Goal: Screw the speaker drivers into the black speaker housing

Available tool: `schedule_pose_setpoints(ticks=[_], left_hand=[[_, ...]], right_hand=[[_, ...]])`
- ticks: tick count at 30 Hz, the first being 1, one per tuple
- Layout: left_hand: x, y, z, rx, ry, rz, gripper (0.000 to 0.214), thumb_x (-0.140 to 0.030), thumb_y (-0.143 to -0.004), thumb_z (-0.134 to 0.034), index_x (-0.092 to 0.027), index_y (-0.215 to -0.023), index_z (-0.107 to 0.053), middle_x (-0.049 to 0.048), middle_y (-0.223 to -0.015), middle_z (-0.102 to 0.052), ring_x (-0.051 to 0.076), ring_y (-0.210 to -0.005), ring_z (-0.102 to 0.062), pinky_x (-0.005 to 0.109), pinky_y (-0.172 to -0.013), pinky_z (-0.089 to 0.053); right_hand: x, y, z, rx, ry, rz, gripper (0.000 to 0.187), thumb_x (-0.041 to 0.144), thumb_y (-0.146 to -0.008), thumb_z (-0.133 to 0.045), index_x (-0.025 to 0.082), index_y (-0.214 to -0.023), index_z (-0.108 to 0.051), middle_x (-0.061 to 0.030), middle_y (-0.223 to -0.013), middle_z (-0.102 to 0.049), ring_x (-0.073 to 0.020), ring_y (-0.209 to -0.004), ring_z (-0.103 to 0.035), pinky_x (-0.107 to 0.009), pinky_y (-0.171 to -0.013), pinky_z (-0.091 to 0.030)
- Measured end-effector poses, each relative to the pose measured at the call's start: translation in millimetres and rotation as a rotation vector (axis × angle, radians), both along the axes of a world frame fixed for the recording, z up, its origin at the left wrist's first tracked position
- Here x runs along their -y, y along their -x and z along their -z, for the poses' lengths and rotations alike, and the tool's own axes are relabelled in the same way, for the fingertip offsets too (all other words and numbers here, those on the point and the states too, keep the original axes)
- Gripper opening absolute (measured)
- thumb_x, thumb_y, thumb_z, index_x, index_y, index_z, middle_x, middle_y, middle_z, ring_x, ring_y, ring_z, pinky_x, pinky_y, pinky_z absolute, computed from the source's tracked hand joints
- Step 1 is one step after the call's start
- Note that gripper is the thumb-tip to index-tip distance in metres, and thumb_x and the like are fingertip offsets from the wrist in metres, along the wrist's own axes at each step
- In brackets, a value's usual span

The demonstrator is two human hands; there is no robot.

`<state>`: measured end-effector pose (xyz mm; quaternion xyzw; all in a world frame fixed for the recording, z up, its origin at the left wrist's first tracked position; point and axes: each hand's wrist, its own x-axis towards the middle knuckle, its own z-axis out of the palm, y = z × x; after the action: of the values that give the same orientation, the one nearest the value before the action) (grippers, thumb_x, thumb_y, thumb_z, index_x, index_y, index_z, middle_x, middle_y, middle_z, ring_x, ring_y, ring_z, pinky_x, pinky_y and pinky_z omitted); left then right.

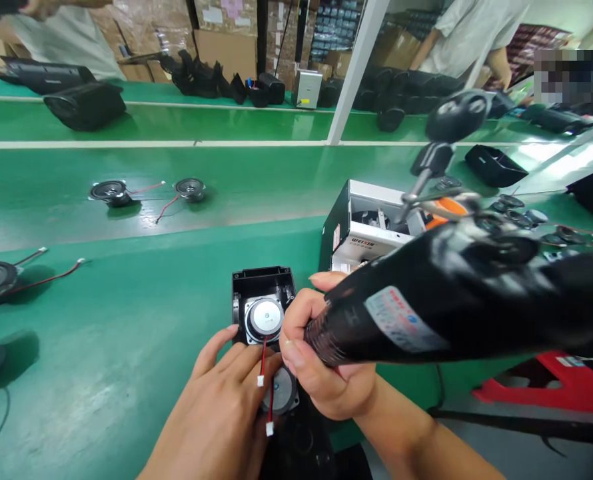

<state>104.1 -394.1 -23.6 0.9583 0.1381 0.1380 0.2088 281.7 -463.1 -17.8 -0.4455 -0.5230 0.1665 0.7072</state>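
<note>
A black speaker housing (262, 272) lies at the bench's near edge, with two round speaker drivers in it. The upper driver (266, 316) has a silver back; the lower driver (282, 390) is grey and partly covered. Red and black leads with white plugs (269, 429) hang over my left hand. My left hand (221, 407) grips the housing from the left, fingers across it between the drivers. My right hand (326, 360) is closed around a black electric screwdriver (406, 307), tilted over the housing's right side. Its tip is hidden behind my hand.
A white-and-black screw feeder (371, 230) marked WEIXIN stands just behind my right hand. Loose speaker drivers (110, 192) with leads lie on the green bench (141, 313). A red stool (541, 390) is at lower right. Other people stand beyond the bench.
</note>
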Motion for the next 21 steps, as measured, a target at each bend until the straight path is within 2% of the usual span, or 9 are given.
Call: schedule_pose_setpoints(ticks=[3, 5, 7, 9, 11, 14, 16, 18, 21], left_hand=[[-1, -2, -0.7, 0.033, -0.006, -0.005, 0.039, -0.013, -0.081, -0.061, -0.028, -0.116, -0.068, 0.0004, -0.117, -0.081, 0.029, -0.113, -0.079, 0.060, -0.124, -0.044], [-4, -2, 0.2, 0.038, -0.037, 0.018, 0.041, -0.013, -0.080, -0.063, -0.029, -0.118, -0.067, -0.0008, -0.119, -0.082, 0.028, -0.114, -0.080, 0.061, -0.125, -0.044], [-10, 1, 2.9, 0.013, -0.098, 0.066, 0.049, -0.013, -0.079, -0.065, -0.031, -0.125, -0.065, -0.0034, -0.121, -0.082, 0.027, -0.114, -0.081, 0.059, -0.124, -0.046], [-16, 3, 6.9, 0.001, -0.176, 0.110, 0.057, -0.012, -0.077, -0.064, -0.032, -0.131, -0.062, -0.0052, -0.119, -0.082, 0.025, -0.108, -0.082, 0.057, -0.119, -0.051], [-21, 3, 11.0, 0.006, -0.239, 0.140, 0.062, -0.011, -0.078, -0.064, -0.032, -0.136, -0.058, -0.0048, -0.120, -0.082, 0.025, -0.106, -0.083, 0.055, -0.115, -0.054], [-25, -4, 14.3, 0.040, -0.262, 0.092, 0.059, -0.010, -0.082, -0.063, -0.029, -0.138, -0.058, -0.0002, -0.122, -0.082, 0.028, -0.107, -0.082, 0.061, -0.119, -0.050], [-27, -13, 13.5, 0.027, -0.240, 0.033, 0.054, -0.009, -0.083, -0.062, -0.027, -0.135, -0.062, 0.0041, -0.122, -0.082, 0.031, -0.109, -0.081, 0.069, -0.122, -0.046], [-29, -23, 10.0, -0.013, -0.218, 0.003, 0.051, -0.010, -0.080, -0.064, -0.024, -0.129, -0.068, 0.0081, -0.122, -0.082, 0.034, -0.110, -0.080, 0.075, -0.123, -0.044], [-35, -34, 1.2, -0.083, -0.168, 0.016, 0.045, -0.012, -0.076, -0.072, -0.024, -0.118, -0.075, 0.0085, -0.116, -0.083, 0.037, -0.106, -0.081, 0.078, -0.122, -0.046]], right_hand=[[-5, 2, 0.4, 0.009, -0.052, -0.016, 0.068, 0.007, -0.090, -0.067, 0.036, -0.149, -0.049, 0.0064, -0.082, -0.062, -0.0129, -0.059, -0.059, -0.028, -0.057, -0.060], [-8, 5, 2.7, 0.007, -0.079, 0.007, 0.065, 0.007, -0.087, -0.071, 0.032, -0.144, -0.051, 0.0052, -0.086, -0.064, -0.0139, -0.067, -0.063, -0.030, -0.067, -0.065], [-9, 7, 3.4, -0.002, -0.093, 0.035, 0.066, 0.010, -0.091, -0.072, 0.030, -0.149, -0.048, 0.0042, -0.086, -0.062, -0.0141, -0.066, -0.063, -0.029, -0.062, -0.063], [-9, 5, -2.0, -0.037, -0.134, 0.074, 0.070, 0.019, -0.101, -0.066, 0.033, -0.162, -0.035, 0.0060, -0.082, -0.055, -0.0112, -0.053, -0.053, -0.024, -0.047, -0.053], [-6, -4, -15.1, -0.110, -0.230, 0.171, 0.066, 0.027, -0.109, -0.060, 0.036, -0.166, -0.028, 0.0074, -0.079, -0.050, -0.0098, -0.045, -0.045, -0.023, -0.040, -0.046], [5, -31, -40.6, -0.126, -0.386, 0.401, 0.053, 0.026, -0.108, -0.063, 0.037, -0.156, -0.045, 0.0076, -0.077, -0.053, -0.0111, -0.047, -0.049, -0.027, -0.045, -0.049], [11, -53, -51.8, -0.034, -0.408, 0.556, 0.057, 0.020, -0.104, -0.066, 0.036, -0.155, -0.047, 0.0082, -0.075, -0.056, -0.0120, -0.049, -0.050, -0.030, -0.049, -0.051], [16, -72, -54.7, 0.073, -0.384, 0.658, 0.063, 0.018, -0.103, -0.068, 0.035, -0.159, -0.044, 0.0085, -0.076, -0.058, -0.0128, -0.050, -0.050, -0.033, -0.051, -0.051], [17, -87, -49.7, 0.179, -0.326, 0.668, 0.057, 0.019, -0.104, -0.067, 0.032, -0.155, -0.046, 0.0087, -0.076, -0.059, -0.0122, -0.049, -0.051, -0.032, -0.051, -0.051]])
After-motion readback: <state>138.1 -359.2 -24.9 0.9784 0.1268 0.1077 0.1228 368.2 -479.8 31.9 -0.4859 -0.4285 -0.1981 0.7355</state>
